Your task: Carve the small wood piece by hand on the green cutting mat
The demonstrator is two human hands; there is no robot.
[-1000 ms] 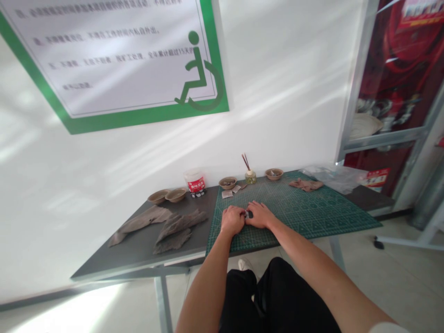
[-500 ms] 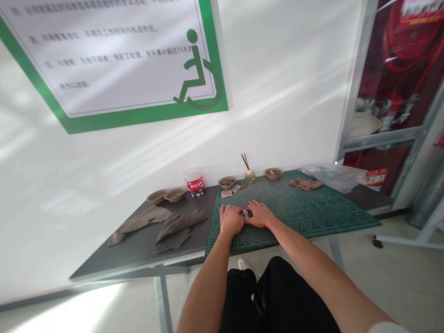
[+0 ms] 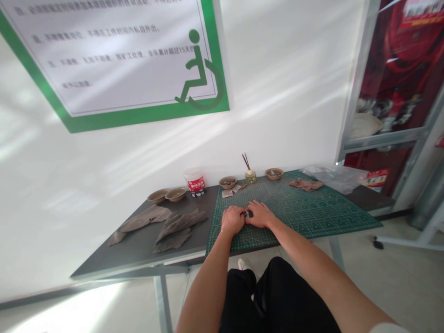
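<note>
Both hands rest low over the near part of the green gridded cutting mat (image 3: 298,217), meeting at a small dark-and-pale object (image 3: 249,214) held between them, left of the mat's middle. The left hand (image 3: 233,219) is drawn in narrow, its fingertips on the object's left end; the right hand (image 3: 259,215) is bent around its right side, though the exact grip of each is hidden by the knuckles. Gripping from opposite ends probably stops so small a piece from turning, and wrists set low likely lend support. The mat presumably shields the dark grey tabletop (image 3: 111,259). Along the far edge stand a shallow brown bowl with small pieces (image 3: 228,188), a glass bottle with dark sticks (image 3: 250,178) and another shallow brown bowl (image 3: 274,178), perhaps there to be reachable yet out of the elbows' way. Flat pale squares (image 3: 227,194) lie just near of the left one. Two crumpled grey-brown cloths (image 3: 178,231) lie left of the mat, apparently set aside but close by.
</note>
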